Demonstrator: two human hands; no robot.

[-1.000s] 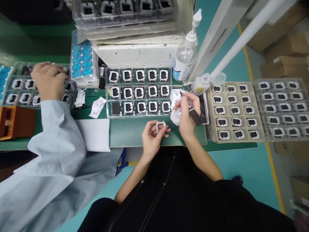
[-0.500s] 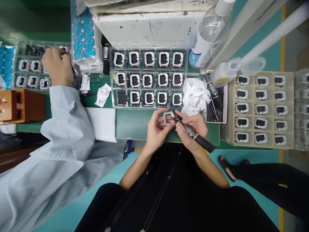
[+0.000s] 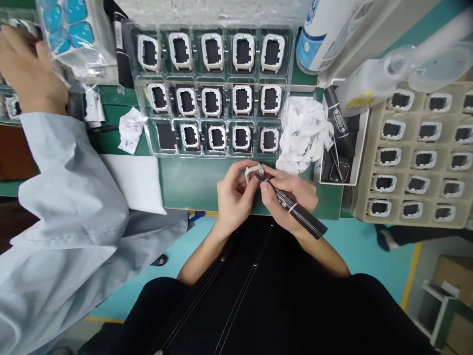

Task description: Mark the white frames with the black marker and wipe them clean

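Between the fingertips of my left hand (image 3: 236, 197) is a small white watch-case frame (image 3: 254, 171), tilted, its lower edge partly covered by my thumb. My right hand (image 3: 290, 197) grips a black marker pen (image 3: 301, 215) like a pencil, its tip touching or very close to the frame. Both hands are closed and meet over the front edge of the green table. Beyond them lies a clear plastic tray (image 3: 211, 118) of similar white frames, with one vacant pocket at its front left corner.
Crumpled white paper (image 3: 303, 133) lies right of the tray, beside a box (image 3: 362, 148) with another marker and tweezers. A beige tray (image 3: 360, 214) of frames stands farther right. Bottles stand behind. A co-worker's grey sleeve (image 3: 74, 177) and a white cloth pad (image 3: 136, 185) are left.
My view has shifted closer to the table. The frame has been turned in my left hand to a more edge-on tilt, with the marker still against it or close by.
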